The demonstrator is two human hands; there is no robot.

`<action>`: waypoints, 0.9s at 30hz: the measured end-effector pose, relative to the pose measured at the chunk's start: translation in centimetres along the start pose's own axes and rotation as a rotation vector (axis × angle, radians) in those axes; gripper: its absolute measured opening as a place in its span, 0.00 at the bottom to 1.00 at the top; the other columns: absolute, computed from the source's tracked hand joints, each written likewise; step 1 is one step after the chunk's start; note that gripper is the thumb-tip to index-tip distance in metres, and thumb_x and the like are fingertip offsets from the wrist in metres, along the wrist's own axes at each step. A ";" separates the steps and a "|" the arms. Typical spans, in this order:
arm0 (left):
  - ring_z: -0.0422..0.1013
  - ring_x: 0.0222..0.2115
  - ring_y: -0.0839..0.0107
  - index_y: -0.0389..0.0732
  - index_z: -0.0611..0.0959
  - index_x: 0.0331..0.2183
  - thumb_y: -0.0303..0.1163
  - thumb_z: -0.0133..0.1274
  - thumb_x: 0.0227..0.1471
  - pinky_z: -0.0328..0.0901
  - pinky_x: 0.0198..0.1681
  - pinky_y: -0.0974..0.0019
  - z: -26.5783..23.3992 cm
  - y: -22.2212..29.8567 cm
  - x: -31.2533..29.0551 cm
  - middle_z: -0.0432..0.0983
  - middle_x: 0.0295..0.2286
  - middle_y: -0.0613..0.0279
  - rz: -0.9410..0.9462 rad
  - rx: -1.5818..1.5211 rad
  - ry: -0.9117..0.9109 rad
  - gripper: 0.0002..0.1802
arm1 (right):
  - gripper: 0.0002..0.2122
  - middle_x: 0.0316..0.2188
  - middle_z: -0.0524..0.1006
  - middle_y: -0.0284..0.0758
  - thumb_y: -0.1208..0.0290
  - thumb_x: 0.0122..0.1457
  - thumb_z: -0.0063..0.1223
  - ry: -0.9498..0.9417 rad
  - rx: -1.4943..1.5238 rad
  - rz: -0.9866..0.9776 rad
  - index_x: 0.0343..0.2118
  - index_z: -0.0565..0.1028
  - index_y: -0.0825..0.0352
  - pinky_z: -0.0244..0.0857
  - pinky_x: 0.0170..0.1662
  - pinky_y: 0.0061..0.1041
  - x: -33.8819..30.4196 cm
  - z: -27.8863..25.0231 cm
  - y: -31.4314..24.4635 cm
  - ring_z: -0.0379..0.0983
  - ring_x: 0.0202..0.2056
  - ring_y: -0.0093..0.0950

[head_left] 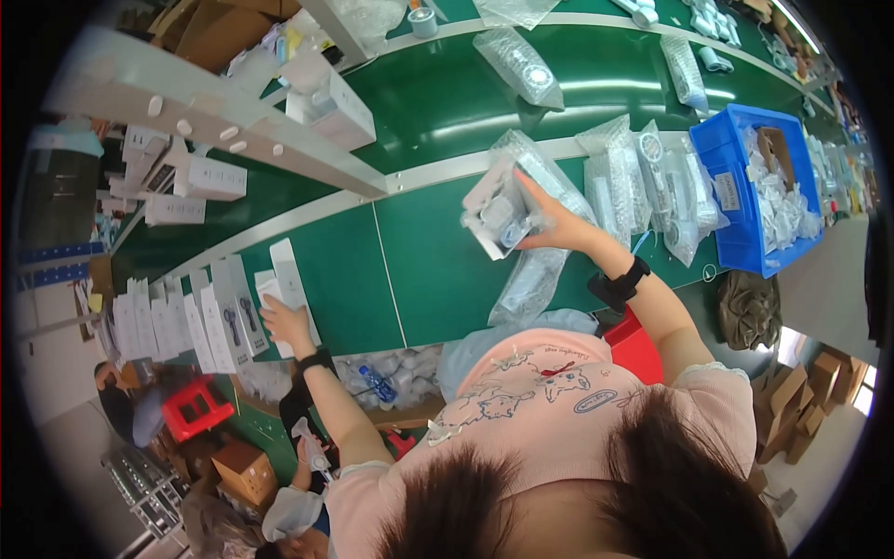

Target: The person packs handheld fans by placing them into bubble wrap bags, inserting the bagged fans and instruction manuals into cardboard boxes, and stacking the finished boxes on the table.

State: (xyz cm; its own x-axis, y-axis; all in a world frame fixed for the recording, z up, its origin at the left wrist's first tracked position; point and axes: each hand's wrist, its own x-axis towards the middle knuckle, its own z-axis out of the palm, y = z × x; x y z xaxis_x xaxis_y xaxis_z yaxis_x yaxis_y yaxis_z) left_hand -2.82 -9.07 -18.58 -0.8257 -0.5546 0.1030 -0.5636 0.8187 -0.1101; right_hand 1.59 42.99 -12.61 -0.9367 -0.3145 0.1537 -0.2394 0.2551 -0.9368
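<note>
My right hand (557, 224) is wrapped round an open white box (479, 197), held tilted above the bench. Inside the box show clear plastic and a pale blue part, whose kind I cannot make out. At the left, my left hand (289, 324) grips a slim white box (291, 279) at the near end of a row, its fingers over the upper face. Further white boxes (216, 321) with a printed picture of a handled device stand in that row. Beneath my right hand lies a bubble-wrap pouch (529, 284).
Several bubble-wrapped devices (610, 177) lie right of my hand, beside a blue bin (722, 177) of clear-wrapped parts. A metal post (214, 112) crosses the upper left. An open white carton (331, 107) sits on the far green bench. Another person (303, 508) holds a pale device at lower left.
</note>
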 end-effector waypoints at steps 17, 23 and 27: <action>0.57 0.47 0.57 0.42 0.61 0.52 0.40 0.59 0.37 0.55 0.47 0.56 -4.7 12.2 -10.4 0.62 0.43 0.49 0.617 -0.479 -0.594 0.40 | 0.30 0.40 0.71 0.35 0.74 0.39 0.63 0.725 0.111 0.131 0.49 0.62 0.70 0.61 0.46 0.26 14.5 -19.6 11.0 0.68 0.42 0.26; 0.55 0.50 0.61 0.42 0.58 0.53 0.34 0.53 0.44 0.51 0.53 0.61 -6.3 14.9 -10.6 0.57 0.49 0.52 0.570 -0.983 -1.192 0.35 | 0.38 0.47 0.64 0.37 0.73 0.38 0.63 0.788 -0.104 -0.018 0.53 0.54 0.69 0.57 0.50 0.28 13.7 -20.9 13.2 0.62 0.47 0.29; 0.55 0.50 0.62 0.42 0.58 0.53 0.32 0.56 0.41 0.52 0.52 0.63 -9.5 18.5 -10.5 0.54 0.51 0.53 0.581 -1.282 -1.007 0.38 | 0.39 0.50 0.60 0.39 0.72 0.38 0.63 0.916 -0.551 -0.095 0.54 0.51 0.67 0.54 0.51 0.31 13.5 -19.5 11.8 0.58 0.50 0.34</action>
State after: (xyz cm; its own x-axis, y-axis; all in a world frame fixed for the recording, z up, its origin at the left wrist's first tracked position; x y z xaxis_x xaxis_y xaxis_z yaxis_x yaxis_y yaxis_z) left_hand -4.39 13.34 -12.28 -0.8686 0.3736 -0.3256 -0.2482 0.2407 0.9383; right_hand -18.82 59.54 -15.47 -0.6880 0.3925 0.6104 -0.1889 0.7152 -0.6729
